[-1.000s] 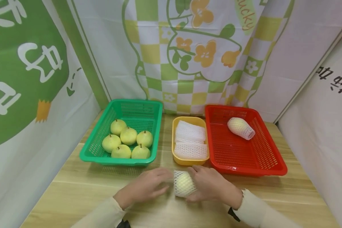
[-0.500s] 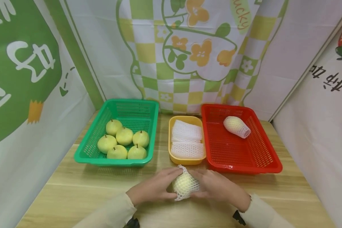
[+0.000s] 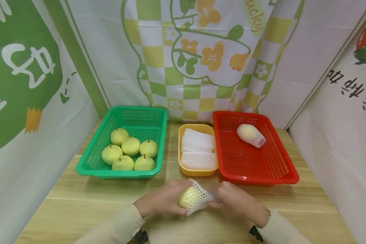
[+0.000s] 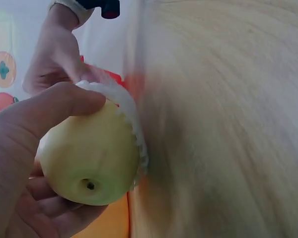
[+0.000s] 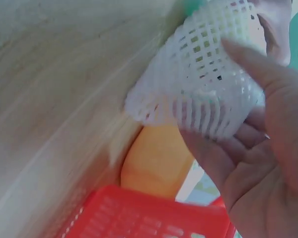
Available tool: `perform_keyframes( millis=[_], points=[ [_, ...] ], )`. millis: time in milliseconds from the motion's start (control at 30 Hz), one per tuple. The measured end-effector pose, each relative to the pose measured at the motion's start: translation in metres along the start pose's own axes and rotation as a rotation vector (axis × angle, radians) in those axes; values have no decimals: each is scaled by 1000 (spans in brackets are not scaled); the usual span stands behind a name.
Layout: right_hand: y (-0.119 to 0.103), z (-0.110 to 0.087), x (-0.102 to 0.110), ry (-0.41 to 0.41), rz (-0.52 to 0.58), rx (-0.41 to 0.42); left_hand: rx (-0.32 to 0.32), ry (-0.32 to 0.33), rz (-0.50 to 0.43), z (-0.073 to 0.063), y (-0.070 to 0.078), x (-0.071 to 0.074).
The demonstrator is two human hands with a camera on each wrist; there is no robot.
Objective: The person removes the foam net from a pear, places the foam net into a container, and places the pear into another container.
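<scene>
My left hand (image 3: 163,200) grips a pale yellow-green pear (image 4: 92,148), thumb on top and fingers curled beneath. A white foam net sleeve (image 5: 203,69) covers the pear's right part; its bare left end, with a dark hollow, shows in the left wrist view. On the sleeve's loose right end, my right hand (image 3: 238,205) holds the netting between thumb and fingers. Both hands are just above the table, in front of the yellow tub (image 3: 198,172). Folded net sleeves (image 3: 198,147) lie in that tub.
At the left stands a green basket (image 3: 119,174) with several bare pears (image 3: 130,145). A red basket (image 3: 256,179) at the right holds one netted pear (image 3: 250,134). Printed cloth (image 3: 207,95) hangs behind, and the wooden table (image 3: 88,217) runs beneath everything.
The left hand has come from beside the netted pear to gripping it. The pear's left end has become bare as the netting stretches to the right with my right hand.
</scene>
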State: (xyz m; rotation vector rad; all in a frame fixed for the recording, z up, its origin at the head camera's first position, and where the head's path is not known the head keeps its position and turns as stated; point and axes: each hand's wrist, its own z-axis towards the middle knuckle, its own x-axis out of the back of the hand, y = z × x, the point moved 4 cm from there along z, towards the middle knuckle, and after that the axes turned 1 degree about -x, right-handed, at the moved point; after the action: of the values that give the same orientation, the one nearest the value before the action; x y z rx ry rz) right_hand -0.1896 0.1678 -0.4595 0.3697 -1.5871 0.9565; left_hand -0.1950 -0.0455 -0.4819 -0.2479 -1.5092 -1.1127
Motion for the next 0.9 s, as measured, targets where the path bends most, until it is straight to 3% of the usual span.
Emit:
perform_keyframes(
  millis=[200, 300, 467, 667, 900],
  points=[
    [-13, 12, -10, 101, -81, 172, -27, 10, 1, -2, -4, 1],
    [-17, 14, -12, 116, -73, 193, -22, 5, 26, -7, -5, 3],
    [-19, 12, 0, 57, -49, 178, -27, 17, 62, -23, -7, 11],
    [-22, 8, 50, 46, -37, 194, -4, 57, 29, -39, -12, 22],
    [-19, 26, 125, 147, -131, 127, 63, 43, 25, -44, -23, 21]
  ],
)
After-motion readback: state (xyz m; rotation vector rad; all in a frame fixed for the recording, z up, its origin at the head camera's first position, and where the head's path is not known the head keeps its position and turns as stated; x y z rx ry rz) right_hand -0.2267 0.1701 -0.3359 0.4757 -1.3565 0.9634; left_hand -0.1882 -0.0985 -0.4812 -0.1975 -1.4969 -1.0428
